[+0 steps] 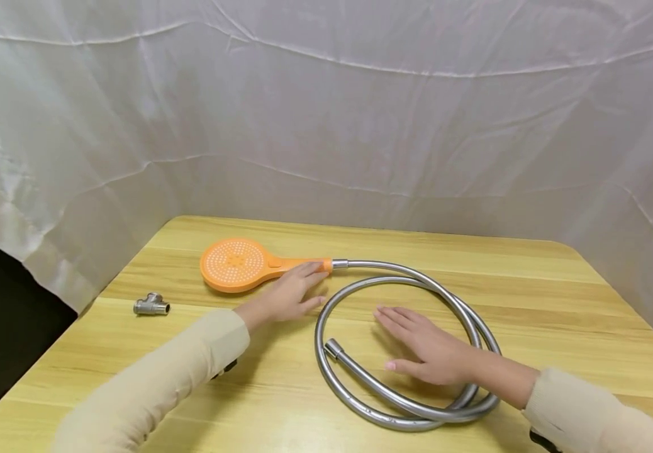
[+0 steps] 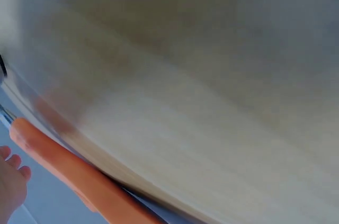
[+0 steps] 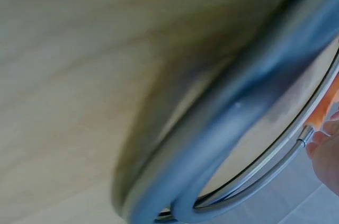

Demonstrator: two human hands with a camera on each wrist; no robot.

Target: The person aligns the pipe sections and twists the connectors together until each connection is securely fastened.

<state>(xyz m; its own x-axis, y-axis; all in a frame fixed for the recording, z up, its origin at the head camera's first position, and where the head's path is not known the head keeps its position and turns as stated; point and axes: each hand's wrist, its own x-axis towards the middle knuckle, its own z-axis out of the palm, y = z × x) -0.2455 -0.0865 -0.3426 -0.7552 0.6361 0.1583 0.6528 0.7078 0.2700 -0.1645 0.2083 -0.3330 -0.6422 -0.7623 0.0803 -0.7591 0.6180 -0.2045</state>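
Note:
An orange shower head (image 1: 236,264) lies face up at the back left, its handle (image 1: 304,263) joined to a chrome flexible hose (image 1: 326,384). My left hand (image 1: 289,296) is held with extended fingers just in front of the handle; its fingertips overlap the handle in the head view, and contact cannot be told. Over the coiled hose hovers my right hand (image 1: 425,346), palm down with fingers extended, holding nothing. Inside the coil is the hose's loose end fitting (image 1: 333,348). The left wrist view shows the orange handle (image 2: 69,166) beside some fingertips.
A small metal tee fitting (image 1: 152,304) lies on the left of the wooden table (image 1: 558,296). Pale cloth (image 1: 360,138) hangs round the back and sides. A dark area (image 1: 9,340) shows beyond the table's left edge.

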